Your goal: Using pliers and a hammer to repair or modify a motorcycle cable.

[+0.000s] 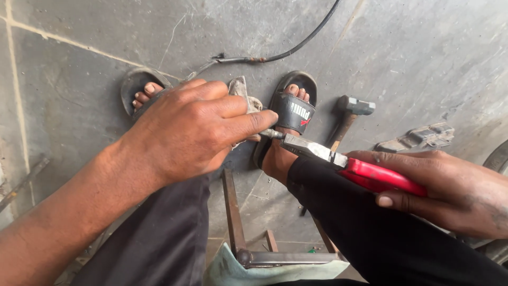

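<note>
My left hand (196,130) is closed around a small part wrapped in a dirty grey rag (241,90); a short metal stub (271,133) pokes out past the index fingertip. My right hand (450,190) grips red-handled pliers (344,161), and their steel jaws meet that stub. Both hands hover above my knees in dark trousers, over my feet in black slide sandals (293,108).
A hammer (349,114) with a wooden handle lies on the concrete floor right of my right foot. A grey metal bracket (418,139) lies further right. A black cable (286,50) runs across the floor at top. A rusty metal stool frame (238,222) stands between my legs.
</note>
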